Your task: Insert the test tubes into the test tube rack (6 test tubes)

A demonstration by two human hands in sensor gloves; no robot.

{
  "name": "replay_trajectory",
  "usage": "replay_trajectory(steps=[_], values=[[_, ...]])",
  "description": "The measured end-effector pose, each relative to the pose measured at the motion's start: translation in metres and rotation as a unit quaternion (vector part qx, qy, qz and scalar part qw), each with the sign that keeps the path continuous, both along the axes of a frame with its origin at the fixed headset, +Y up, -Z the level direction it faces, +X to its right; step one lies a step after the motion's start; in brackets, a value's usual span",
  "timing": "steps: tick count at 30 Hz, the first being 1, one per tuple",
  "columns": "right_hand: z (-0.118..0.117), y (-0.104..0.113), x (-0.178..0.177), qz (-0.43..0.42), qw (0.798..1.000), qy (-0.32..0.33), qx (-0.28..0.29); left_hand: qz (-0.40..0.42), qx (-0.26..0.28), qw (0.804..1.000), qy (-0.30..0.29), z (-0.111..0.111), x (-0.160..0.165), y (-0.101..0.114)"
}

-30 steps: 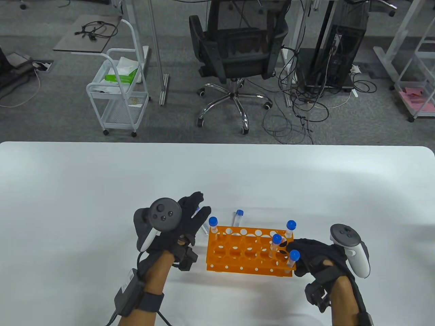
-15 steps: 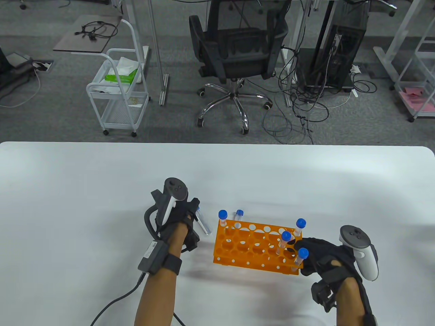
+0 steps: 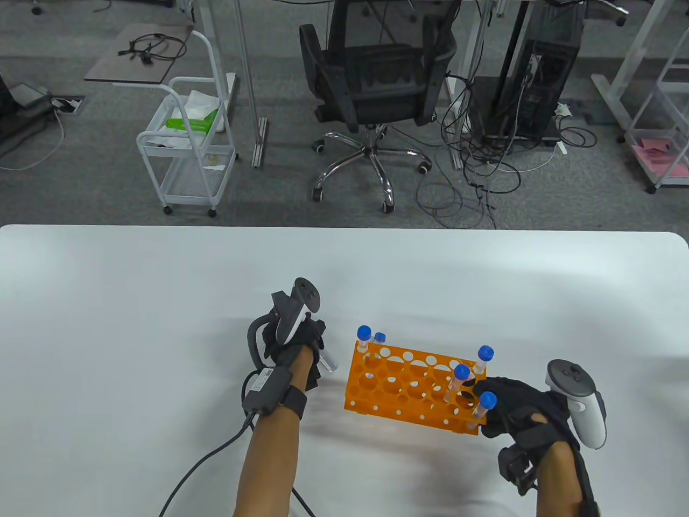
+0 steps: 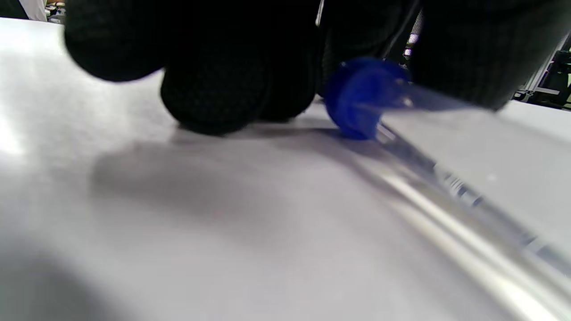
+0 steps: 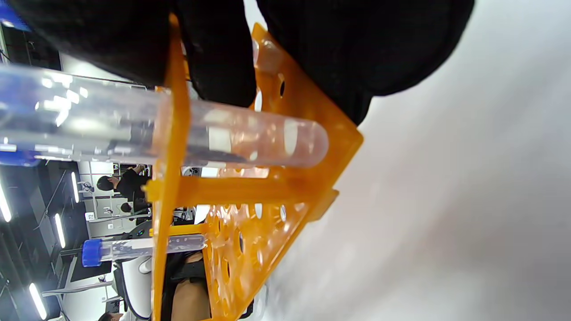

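The orange rack [image 3: 401,385] sits skewed on the white table [image 3: 161,301]. My right hand [image 3: 498,401] grips its right end, fingers curled over the edge. Three blue-capped tubes [image 3: 461,377] stand at that end and one more [image 3: 365,338] at the far left corner. Another tube [image 3: 379,339] lies on the table behind the rack. My left hand [image 3: 309,344] is down on the table left of the rack, fingers curled around the capped end of a lying test tube [image 3: 327,362]. In the left wrist view its blue cap [image 4: 361,96] sits between my fingers [image 4: 218,89]. The right wrist view shows my fingers [image 5: 223,58] on the rack [image 5: 250,187].
Beyond the table's far edge stand an office chair [image 3: 377,91], a white wire cart [image 3: 188,156], and loose cables on the floor. A cable from my left wrist unit [image 3: 266,385] trails toward the near edge.
My right hand has dragged the rack to the right and turned it askew. My left hand rolled over, shifted right and came down onto the lying tube.
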State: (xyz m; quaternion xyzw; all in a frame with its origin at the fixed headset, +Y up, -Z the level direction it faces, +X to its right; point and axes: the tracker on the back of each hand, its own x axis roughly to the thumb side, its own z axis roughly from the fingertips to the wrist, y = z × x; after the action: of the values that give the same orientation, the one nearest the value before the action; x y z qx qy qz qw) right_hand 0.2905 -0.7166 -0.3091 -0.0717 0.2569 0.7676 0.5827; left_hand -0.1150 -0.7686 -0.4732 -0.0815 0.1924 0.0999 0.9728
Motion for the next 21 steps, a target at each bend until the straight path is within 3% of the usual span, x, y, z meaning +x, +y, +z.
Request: replay_trajectory(steps=[21], values=[[0.0, -0.002, 0.005, 0.004, 1.0, -0.008, -0.001, -0.074, 0.011, 0.997, -0.036, 0.003, 0.019, 0.007]])
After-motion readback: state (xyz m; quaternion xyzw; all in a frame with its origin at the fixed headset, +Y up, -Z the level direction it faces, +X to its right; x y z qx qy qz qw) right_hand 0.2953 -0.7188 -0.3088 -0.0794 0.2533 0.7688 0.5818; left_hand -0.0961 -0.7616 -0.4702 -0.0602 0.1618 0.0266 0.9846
